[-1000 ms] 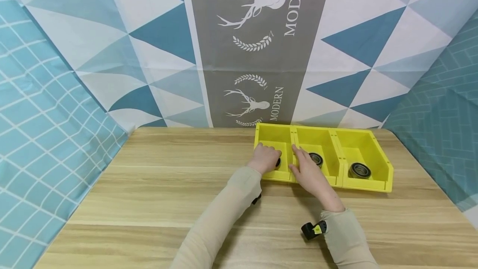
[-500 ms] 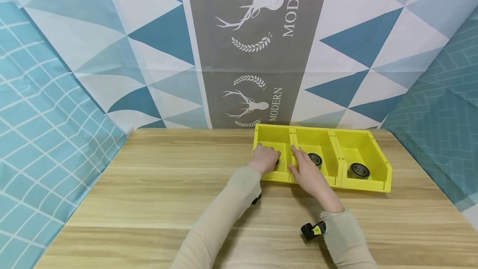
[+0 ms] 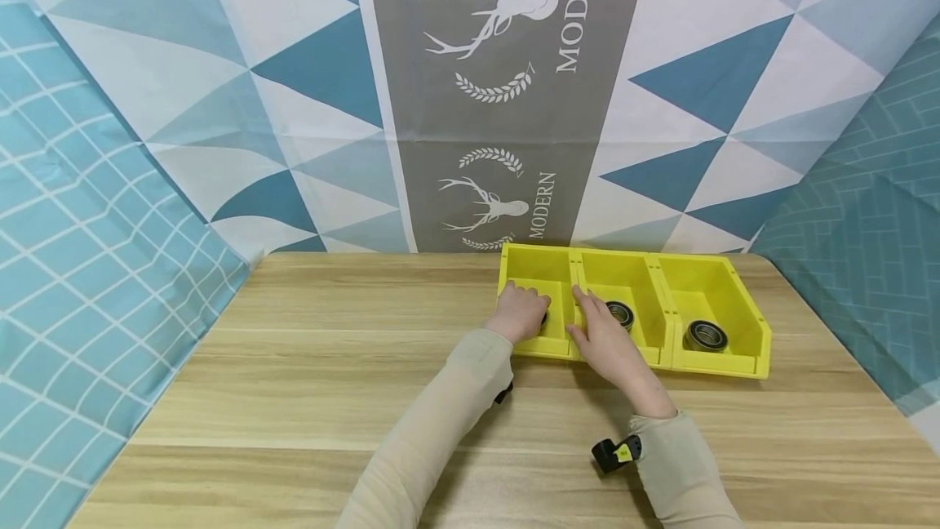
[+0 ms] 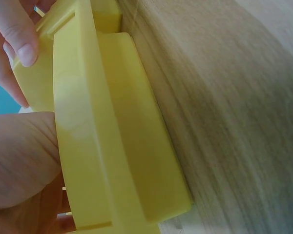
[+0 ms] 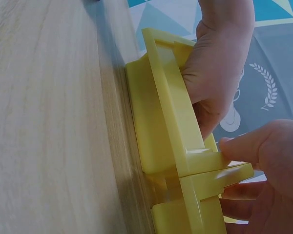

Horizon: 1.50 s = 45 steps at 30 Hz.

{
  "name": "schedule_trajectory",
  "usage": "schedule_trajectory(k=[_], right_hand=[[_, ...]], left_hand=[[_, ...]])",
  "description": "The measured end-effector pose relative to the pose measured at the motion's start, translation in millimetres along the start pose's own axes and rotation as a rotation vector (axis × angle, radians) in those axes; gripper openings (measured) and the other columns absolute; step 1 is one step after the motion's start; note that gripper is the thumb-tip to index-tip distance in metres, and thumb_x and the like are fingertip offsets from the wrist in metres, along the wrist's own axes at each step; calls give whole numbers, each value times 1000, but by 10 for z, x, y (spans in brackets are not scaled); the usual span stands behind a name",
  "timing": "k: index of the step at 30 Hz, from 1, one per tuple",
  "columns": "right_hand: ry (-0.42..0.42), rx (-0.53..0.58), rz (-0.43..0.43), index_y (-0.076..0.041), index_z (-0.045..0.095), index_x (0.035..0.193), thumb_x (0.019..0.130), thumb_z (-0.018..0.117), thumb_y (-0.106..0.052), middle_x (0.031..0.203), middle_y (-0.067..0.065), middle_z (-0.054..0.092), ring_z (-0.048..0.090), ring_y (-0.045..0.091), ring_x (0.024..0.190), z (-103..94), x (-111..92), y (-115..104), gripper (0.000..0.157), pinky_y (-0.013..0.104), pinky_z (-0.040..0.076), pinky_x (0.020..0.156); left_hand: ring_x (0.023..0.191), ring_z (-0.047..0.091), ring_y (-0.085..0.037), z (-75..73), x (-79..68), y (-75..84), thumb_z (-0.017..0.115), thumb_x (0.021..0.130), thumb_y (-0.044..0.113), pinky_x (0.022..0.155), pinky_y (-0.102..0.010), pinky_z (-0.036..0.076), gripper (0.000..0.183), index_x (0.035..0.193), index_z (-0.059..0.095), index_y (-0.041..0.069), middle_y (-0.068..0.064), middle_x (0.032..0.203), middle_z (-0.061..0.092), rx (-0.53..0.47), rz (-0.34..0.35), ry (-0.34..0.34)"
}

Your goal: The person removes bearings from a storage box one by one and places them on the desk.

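Three joined yellow storage bins [image 3: 631, 356] stand on the table. My left hand [image 3: 520, 313] reaches down into the left bin, fingers curled round a bearing; only a dark sliver of the bearing [image 3: 544, 319] shows past the fingers. My right hand [image 3: 608, 341] straddles the wall between the left and middle bins. In the right wrist view its thumb [image 5: 244, 146] lies on one side of that wall and the fingers are on the other, gripping it. Another bearing [image 3: 621, 314], black-sealed with a metal ring, lies in the middle bin, partly behind the right hand.
A third bearing [image 3: 707, 336] lies near the front of the right bin. The wooden table [image 3: 316, 382] extends left and forward of the bins. A patterned cloth wall [image 3: 499, 121] rises right behind the table's back edge. Each wrist carries a small black camera [image 3: 615, 454].
The head view shifts very slightly between the first and second frames. Both hands keep their places at the bins, and the bearings stay where they are.
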State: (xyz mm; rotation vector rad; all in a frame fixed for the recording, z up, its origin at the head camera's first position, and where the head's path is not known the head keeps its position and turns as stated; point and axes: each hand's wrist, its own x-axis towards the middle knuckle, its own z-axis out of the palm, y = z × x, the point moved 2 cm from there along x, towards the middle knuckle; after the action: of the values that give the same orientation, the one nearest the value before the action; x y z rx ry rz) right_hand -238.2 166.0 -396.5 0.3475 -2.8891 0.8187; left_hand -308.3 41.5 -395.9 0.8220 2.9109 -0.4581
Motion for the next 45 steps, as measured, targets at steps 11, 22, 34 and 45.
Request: schedule_trajectory(k=[11, 22, 34, 45], right_hand=[[1, -4, -3, 0, 20, 143, 93, 50, -18, 141, 30, 25, 33, 45, 126, 2, -2, 2, 61, 56, 35, 97], [-2, 0, 7, -1, 20, 143, 93, 49, -19, 141, 30, 25, 34, 46, 125, 1, 4, 1, 61, 57, 36, 95], [-8, 4, 9, -2, 19, 143, 93, 49, -19, 142, 30, 24, 34, 46, 124, 8, 5, 0, 61, 58, 37, 94], [-9, 4, 12, -2, 19, 143, 94, 48, -19, 142, 30, 24, 33, 46, 125, -6, 6, 6, 60, 58, 36, 95]], left_hand=[[106, 54, -13, 34, 55, -12, 54, 90, 26, 98, -36, 37, 33, 123, 55, 24, 3, 114, 61, 10, -8, 3], [104, 54, -14, 15, 0, -18, 54, 89, 27, 95, -36, 39, 32, 121, 55, 21, 1, 110, 61, 12, 0, 62], [110, 51, -21, 34, -18, -27, 59, 86, 29, 93, -36, 41, 42, 125, 50, 19, -5, 119, 55, -31, -26, 139], [108, 48, -21, 27, -23, -25, 69, 78, 35, 78, -33, 50, 54, 124, 47, 17, -7, 118, 50, -59, -12, 260]])
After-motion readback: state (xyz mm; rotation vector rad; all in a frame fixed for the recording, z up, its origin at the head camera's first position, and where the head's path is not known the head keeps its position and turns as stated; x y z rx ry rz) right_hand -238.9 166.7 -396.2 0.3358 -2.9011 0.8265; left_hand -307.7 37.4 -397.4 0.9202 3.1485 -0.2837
